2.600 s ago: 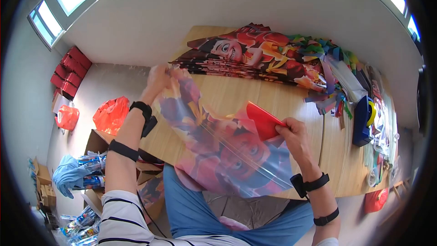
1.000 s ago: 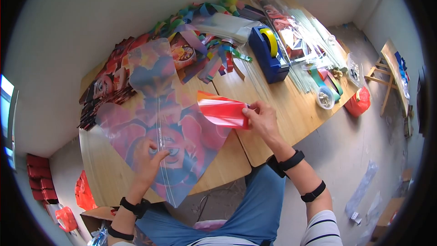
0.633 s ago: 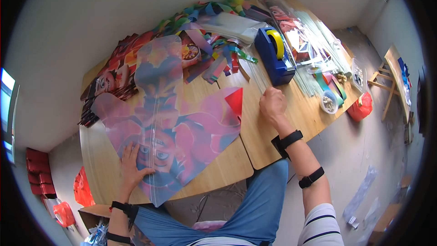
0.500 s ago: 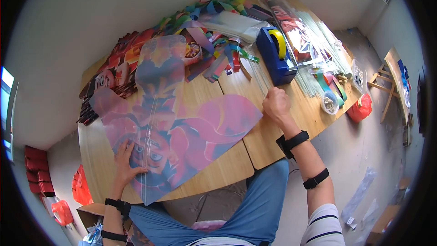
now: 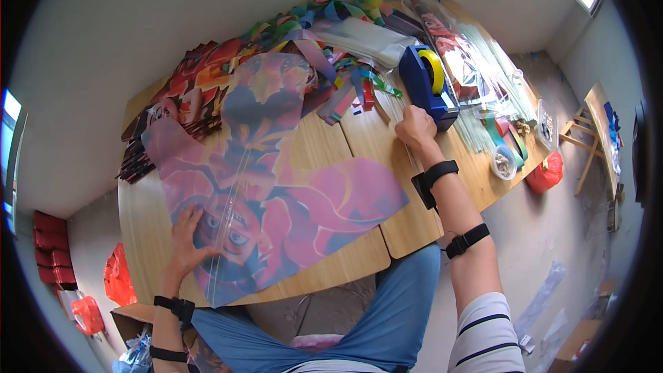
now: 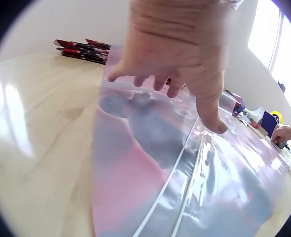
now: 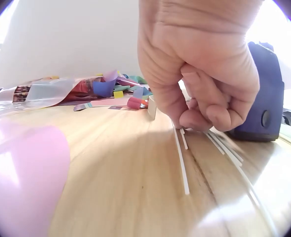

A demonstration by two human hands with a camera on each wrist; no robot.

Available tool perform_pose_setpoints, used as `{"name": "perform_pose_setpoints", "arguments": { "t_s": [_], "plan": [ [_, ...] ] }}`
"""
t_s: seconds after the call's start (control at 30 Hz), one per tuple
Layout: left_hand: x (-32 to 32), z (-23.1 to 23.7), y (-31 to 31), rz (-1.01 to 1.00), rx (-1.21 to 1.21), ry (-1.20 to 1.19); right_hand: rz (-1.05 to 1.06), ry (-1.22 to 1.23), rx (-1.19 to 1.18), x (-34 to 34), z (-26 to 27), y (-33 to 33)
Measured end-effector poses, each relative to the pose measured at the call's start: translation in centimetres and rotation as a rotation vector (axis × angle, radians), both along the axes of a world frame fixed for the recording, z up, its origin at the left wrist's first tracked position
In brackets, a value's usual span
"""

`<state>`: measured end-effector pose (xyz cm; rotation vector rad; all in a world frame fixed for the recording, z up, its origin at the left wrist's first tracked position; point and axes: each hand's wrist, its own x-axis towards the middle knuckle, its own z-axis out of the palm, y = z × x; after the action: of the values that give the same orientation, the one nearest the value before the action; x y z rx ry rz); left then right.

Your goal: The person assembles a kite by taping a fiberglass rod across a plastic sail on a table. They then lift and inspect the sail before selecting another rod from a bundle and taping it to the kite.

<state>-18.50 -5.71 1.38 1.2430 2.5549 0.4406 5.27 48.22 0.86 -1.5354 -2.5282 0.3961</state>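
Observation:
A printed kite sheet [image 5: 311,190], pink and blue with a cartoon face, lies spread on the wooden table with a clear strip down its middle. My left hand [image 5: 185,240] rests at its near left part, fingers spread and thumb beside the strip. In the left wrist view the same hand [image 6: 177,64] arches over the sheet. Beyond the right wing, my right hand [image 5: 416,126] is down at the table beside a blue tape dispenser [image 5: 421,86]. In the right wrist view, its curled fingertips pinch at thin white rods [image 7: 182,168] on the wood.
Folded printed sheets [image 5: 197,90] are stacked at the back left. Colored ribbons [image 5: 321,55] and clear plastic bags [image 5: 362,38] lie behind. Bundled pale rods [image 5: 476,128] and a small round tub [image 5: 504,164] sit on the right. A gap [image 5: 385,242] splits the table's front.
The kite sheet went from held up to spread flat, and its red folded right corner was let go and opened out. My right hand moved to the rods; my left settled on the sheet.

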Motion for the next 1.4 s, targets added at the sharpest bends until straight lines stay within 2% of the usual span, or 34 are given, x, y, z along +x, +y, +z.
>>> {"name": "perform_pose_setpoints", "arguments": {
  "t_s": [0.13,0.27,0.47,0.57,0.67,0.77,0.87,1.0,1.07,1.17,1.2,1.3,1.4],
  "plan": [
    [0.7,0.7,-0.4,0.002,0.068,0.052,0.042,-0.026,-0.029,1.6,0.4,-0.9],
    [4.4,3.2,-0.8,0.006,0.038,0.034,0.079,-0.015,0.022,5.3,-0.2,-3.0],
    [10.8,1.2,-3.8,0.122,-0.117,0.053,0.131,0.068,0.078,9.4,-1.7,-3.8],
    [10.2,-0.2,-5.5,0.124,-0.108,0.049,0.126,0.182,0.032,10.2,-2.4,-3.8],
    [8.0,-0.1,-6.6,0.139,-0.163,0.032,0.141,0.129,-0.011,10.4,-2.5,-3.8],
    [5.7,-0.1,-7.9,0.141,-0.131,0.001,0.040,0.107,-0.036,11.2,-2.5,-4.3],
    [4.7,-0.1,-8.5,0.132,-0.049,-0.034,0.085,0.193,-0.081,14.3,-1.8,-5.7],
    [4.2,0.2,-8.1,0.134,-0.054,-0.042,-0.036,0.281,-0.442,18.7,1.3,-10.6],
    [4.0,0.4,-8.2,0.146,-0.061,-0.059,0.010,0.229,-0.391,20.5,1.5,-12.9],
    [4.5,1.6,-7.4,0.167,-0.047,-0.035,0.275,0.367,-0.256,20.2,1.2,-17.3],
    [4.6,1.9,-7.5,0.174,-0.041,-0.018,0.372,0.338,-0.221,19.1,1.6,-18.9],
    [4.7,0.8,-8.6,0.183,0.255,0.065,0.634,0.308,-0.092,14.1,2.4,-23.4],
    [7.3,1.6,-8.5,0.290,0.395,0.067,0.814,0.340,0.041,9.9,1.0,-25.9]
  ]
}}
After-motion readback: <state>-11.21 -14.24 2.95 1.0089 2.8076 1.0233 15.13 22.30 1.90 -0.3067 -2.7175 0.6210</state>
